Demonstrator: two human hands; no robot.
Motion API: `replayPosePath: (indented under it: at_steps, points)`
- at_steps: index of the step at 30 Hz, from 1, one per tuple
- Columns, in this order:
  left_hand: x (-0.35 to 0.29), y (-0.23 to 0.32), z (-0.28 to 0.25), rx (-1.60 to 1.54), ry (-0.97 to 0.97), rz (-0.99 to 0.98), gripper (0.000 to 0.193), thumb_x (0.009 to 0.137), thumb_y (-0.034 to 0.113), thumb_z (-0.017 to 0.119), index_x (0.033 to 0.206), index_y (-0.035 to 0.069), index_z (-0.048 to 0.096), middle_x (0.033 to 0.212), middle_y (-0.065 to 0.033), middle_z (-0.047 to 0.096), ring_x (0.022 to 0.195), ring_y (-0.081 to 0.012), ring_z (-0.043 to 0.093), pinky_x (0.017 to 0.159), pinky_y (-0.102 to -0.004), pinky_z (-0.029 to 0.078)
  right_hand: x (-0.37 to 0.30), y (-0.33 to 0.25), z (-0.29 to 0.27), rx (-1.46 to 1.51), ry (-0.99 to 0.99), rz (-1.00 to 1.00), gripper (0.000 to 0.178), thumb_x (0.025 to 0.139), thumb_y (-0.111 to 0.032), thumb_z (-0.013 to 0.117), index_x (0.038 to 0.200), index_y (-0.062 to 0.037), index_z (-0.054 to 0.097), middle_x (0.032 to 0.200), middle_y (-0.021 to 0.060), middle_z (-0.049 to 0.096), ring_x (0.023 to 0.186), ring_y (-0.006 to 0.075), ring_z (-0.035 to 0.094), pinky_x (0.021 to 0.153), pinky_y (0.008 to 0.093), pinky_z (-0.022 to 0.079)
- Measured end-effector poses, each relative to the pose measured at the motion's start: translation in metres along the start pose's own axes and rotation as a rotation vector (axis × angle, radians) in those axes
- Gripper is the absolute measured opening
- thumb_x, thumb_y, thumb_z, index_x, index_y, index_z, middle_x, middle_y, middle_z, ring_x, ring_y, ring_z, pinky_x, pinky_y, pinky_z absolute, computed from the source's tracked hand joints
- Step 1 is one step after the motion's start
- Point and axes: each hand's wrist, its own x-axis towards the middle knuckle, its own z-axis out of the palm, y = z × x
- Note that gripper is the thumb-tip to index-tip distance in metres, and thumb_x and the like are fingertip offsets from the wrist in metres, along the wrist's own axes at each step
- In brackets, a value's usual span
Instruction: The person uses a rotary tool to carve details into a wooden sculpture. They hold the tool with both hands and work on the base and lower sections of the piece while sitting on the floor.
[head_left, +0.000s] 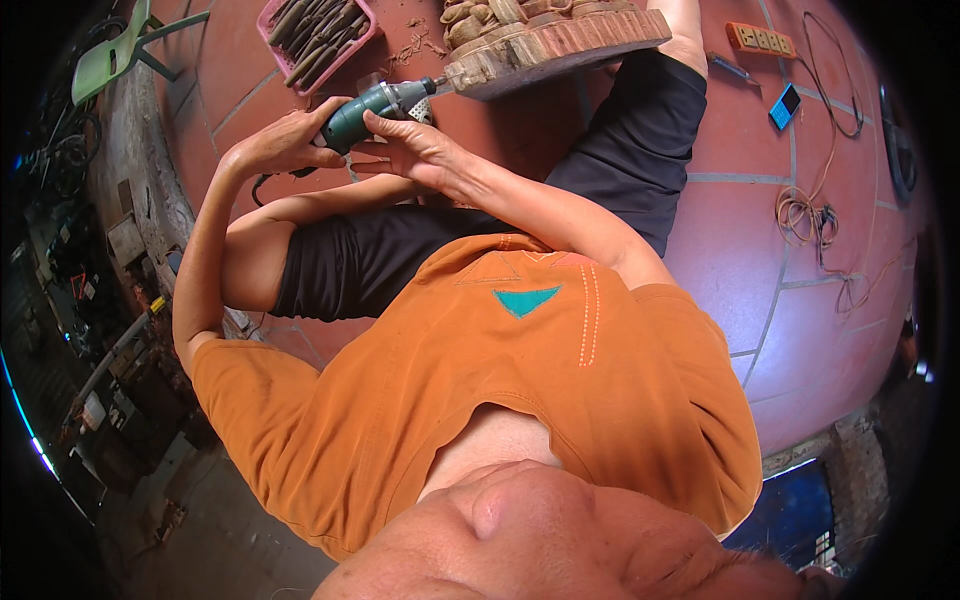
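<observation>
Green power tool (352,122) in both hands, bit (441,81) at edge of wood carving (560,50).
L hand (285,140) curled round tool's back end; R hand (428,152) has thumb pressed on its side, fingers loosely spread, partly hidden. Any lettering on tool too small to read, ditto blue gadget (785,106). Can't tell if bit touches wood. Carving & pink basket (276,56) cut off up top. Dark clutter (70,260) far L, hard to make out.
</observation>
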Motion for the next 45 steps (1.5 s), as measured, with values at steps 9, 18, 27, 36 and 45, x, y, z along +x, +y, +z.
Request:
replayPosePath:
  at_steps: [9, 18, 27, 36, 45]
  points:
    - [-0.0004, 0.0004, -0.0003, -0.002, -0.007, 0.001, 0.076, 0.077, 0.021, 0.072, 0.141, 0.012, 0.031, 0.083, -0.0178, 0.061, 0.063, -0.0275, 0.062, 0.059, -0.0400, 0.050, -0.0050, -0.0028, 0.0062, 0.015, 0.007, 0.025, 0.050, 0.080, -0.030, 0.079, 0.118, -0.0058, 0.057, 0.116, 0.0112, 0.057, 0.115, 0.0285, 0.053, 0.100, 0.0524, 0.047]
    - [0.0013, -0.0032, 0.0006, 0.027, 0.003, 0.005, 0.075, 0.077, 0.021, 0.071, 0.140, 0.011, 0.032, 0.085, -0.0186, 0.061, 0.065, -0.0280, 0.063, 0.061, -0.0404, 0.050, -0.0010, -0.0003, 0.0032, 0.033, 0.015, -0.006, 0.051, 0.081, -0.030, 0.078, 0.119, -0.0058, 0.056, 0.116, 0.0109, 0.057, 0.111, 0.0275, 0.055, 0.098, 0.0518, 0.049]
    - [-0.0010, 0.0001, 0.0012, 0.006, 0.027, 0.016, 0.074, 0.079, 0.021, 0.071, 0.140, 0.011, 0.032, 0.083, -0.0174, 0.062, 0.061, -0.0264, 0.064, 0.056, -0.0383, 0.050, -0.0024, -0.0040, 0.0059, 0.018, 0.014, -0.016, 0.049, 0.082, -0.030, 0.077, 0.119, -0.0057, 0.056, 0.115, 0.0106, 0.059, 0.110, 0.0270, 0.055, 0.097, 0.0508, 0.050]
    - [0.0001, 0.0002, -0.0012, 0.018, -0.011, -0.003, 0.076, 0.077, 0.022, 0.071, 0.141, 0.010, 0.032, 0.084, -0.0185, 0.062, 0.065, -0.0275, 0.064, 0.059, -0.0393, 0.051, -0.0031, -0.0017, 0.0045, 0.027, 0.023, 0.013, 0.050, 0.080, -0.030, 0.079, 0.117, -0.0058, 0.057, 0.114, 0.0110, 0.057, 0.113, 0.0277, 0.054, 0.099, 0.0522, 0.048]
    - [-0.0002, -0.0029, 0.0018, 0.022, 0.032, 0.020, 0.076, 0.077, 0.022, 0.072, 0.140, 0.011, 0.032, 0.083, -0.0181, 0.062, 0.063, -0.0274, 0.064, 0.058, -0.0394, 0.051, -0.0038, -0.0051, 0.0081, 0.017, 0.019, -0.007, 0.048, 0.082, -0.029, 0.077, 0.119, -0.0060, 0.057, 0.114, 0.0111, 0.060, 0.110, 0.0278, 0.056, 0.097, 0.0516, 0.049]
